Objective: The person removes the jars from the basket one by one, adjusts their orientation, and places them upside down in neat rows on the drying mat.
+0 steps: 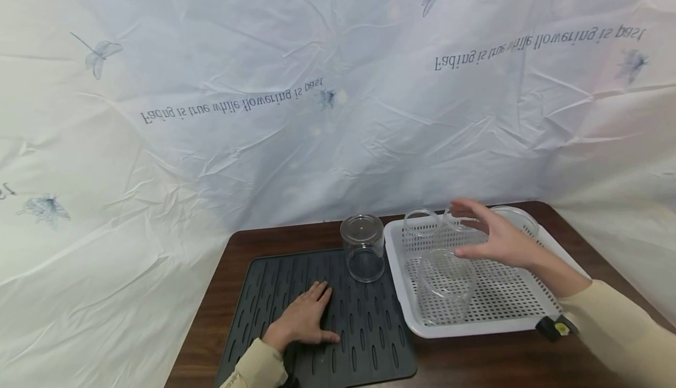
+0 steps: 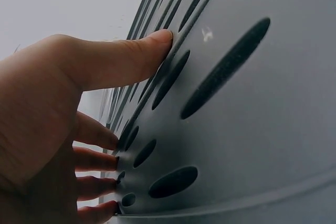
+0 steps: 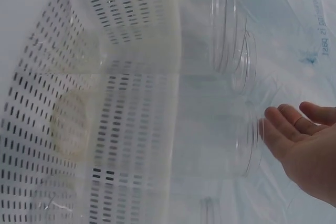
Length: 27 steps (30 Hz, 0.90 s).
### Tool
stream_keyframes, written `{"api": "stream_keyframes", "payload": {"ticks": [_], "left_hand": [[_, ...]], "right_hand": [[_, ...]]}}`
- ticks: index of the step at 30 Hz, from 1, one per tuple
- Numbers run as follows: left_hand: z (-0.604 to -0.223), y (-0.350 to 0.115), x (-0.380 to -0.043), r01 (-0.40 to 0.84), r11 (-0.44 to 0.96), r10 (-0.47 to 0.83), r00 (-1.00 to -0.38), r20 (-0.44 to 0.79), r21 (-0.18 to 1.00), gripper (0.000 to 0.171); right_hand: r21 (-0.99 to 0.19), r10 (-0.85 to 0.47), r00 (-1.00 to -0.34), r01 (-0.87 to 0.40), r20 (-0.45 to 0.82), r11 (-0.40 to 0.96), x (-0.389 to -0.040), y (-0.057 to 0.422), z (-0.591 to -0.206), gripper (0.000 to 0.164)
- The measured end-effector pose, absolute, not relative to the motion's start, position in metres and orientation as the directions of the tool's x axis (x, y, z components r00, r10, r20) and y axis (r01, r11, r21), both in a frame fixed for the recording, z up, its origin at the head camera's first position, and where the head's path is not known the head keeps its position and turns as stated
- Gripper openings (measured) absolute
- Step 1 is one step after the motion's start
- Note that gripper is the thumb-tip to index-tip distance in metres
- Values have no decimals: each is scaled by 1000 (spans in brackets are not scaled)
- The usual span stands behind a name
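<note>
Provisionally, we judge the front clear jar (image 1: 446,294) stiff, fairly light, slick and breakable, best gripped around its wall just below the rim. It stands inside the white perforated basket (image 1: 477,328), near the right hand (image 1: 491,236), whose thumb and fingers are parted; we cannot confirm contact. The left hand (image 1: 305,319) lies spread on the slotted drying mat (image 1: 377,347), well apart.

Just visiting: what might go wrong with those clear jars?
The right hand is close to the clear jars in the white basket, so a brush might knock one into another. The lone jar on the dark mat stands near the basket's rim; a sideways swing could topple it. If the left hand, resting on that mat, shifted it, the jar might wobble.
</note>
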<state>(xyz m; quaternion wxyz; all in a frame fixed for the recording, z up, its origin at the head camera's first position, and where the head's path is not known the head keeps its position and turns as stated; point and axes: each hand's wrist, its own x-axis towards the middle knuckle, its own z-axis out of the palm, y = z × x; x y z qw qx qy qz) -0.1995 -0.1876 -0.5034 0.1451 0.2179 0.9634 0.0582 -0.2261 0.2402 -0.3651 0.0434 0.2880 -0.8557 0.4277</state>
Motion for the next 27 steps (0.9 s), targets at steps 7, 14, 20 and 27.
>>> {"api": "stream_keyframes", "payload": {"ticks": [7,14,20,27], "left_hand": [[-503,-188,-199,406,897,440,-862,-252,176,105],[-503,-188,-199,407,894,444,-861,-248,188,105],[-503,-189,-199,412,893,447,-860,-244,182,105],[-503,-190,-199,416,890,453,-857,-245,189,105]], "right_hand": [[-729,-472,-793,-575,384,372,-223,246,-370,88],[-734,-488,-757,-612,435,295,-220,251,-374,87],[-749,-528,-699,-641,481,167,-216,256,-379,86],[-739,-598,-623,-670,505,73,-213,255,-386,90]]}}
